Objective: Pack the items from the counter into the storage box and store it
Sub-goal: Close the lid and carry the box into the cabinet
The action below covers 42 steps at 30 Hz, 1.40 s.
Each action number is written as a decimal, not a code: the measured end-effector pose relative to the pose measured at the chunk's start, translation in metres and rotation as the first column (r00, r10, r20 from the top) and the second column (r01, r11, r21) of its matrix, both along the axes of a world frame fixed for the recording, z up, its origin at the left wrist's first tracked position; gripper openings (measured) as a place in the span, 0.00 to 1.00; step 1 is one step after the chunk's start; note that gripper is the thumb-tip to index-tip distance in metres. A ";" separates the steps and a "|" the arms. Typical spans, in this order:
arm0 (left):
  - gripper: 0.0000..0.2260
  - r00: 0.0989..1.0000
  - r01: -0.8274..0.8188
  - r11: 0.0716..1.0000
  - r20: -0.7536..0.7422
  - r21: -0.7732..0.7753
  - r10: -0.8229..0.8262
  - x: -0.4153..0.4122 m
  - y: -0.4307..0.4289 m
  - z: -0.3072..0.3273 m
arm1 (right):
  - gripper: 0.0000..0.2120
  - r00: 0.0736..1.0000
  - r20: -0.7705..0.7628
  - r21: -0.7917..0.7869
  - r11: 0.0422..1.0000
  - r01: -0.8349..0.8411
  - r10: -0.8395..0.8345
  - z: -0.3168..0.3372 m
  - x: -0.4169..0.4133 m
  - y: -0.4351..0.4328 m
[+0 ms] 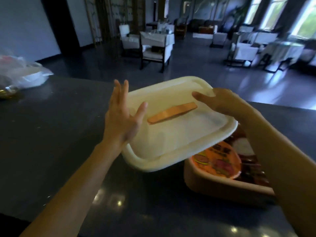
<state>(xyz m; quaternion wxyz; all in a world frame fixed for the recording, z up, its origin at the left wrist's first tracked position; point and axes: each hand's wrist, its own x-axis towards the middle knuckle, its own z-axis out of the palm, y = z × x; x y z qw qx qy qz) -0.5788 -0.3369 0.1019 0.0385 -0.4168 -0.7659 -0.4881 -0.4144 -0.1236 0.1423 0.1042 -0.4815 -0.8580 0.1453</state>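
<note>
Hovering above the storage box, lid in right hand

Cream lid, orange-brown handle; beige box; dark grey counter.

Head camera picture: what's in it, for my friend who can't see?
A right hand holds a white lid with an orange handle, tilted over a filled storage box on a dark counter. The open left hand is beside the lid.
</note>
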 end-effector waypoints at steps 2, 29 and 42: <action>0.35 0.992 0.122 0.992 -0.019 0.015 -0.122 0.026 0.027 0.007 | 0.62 0.997 0.010 -0.005 0.997 0.081 -0.081 0.002 0.054 0.010; 0.31 0.942 0.193 0.794 -0.118 -0.576 -0.314 0.087 0.139 -0.064 | 0.46 0.900 0.040 0.013 0.901 0.433 -0.433 -0.089 0.197 -0.001; 0.34 0.926 0.197 0.731 -0.121 -0.654 -0.358 0.087 0.150 -0.067 | 0.19 0.914 -0.003 0.078 0.911 0.404 -0.405 -0.085 0.209 0.007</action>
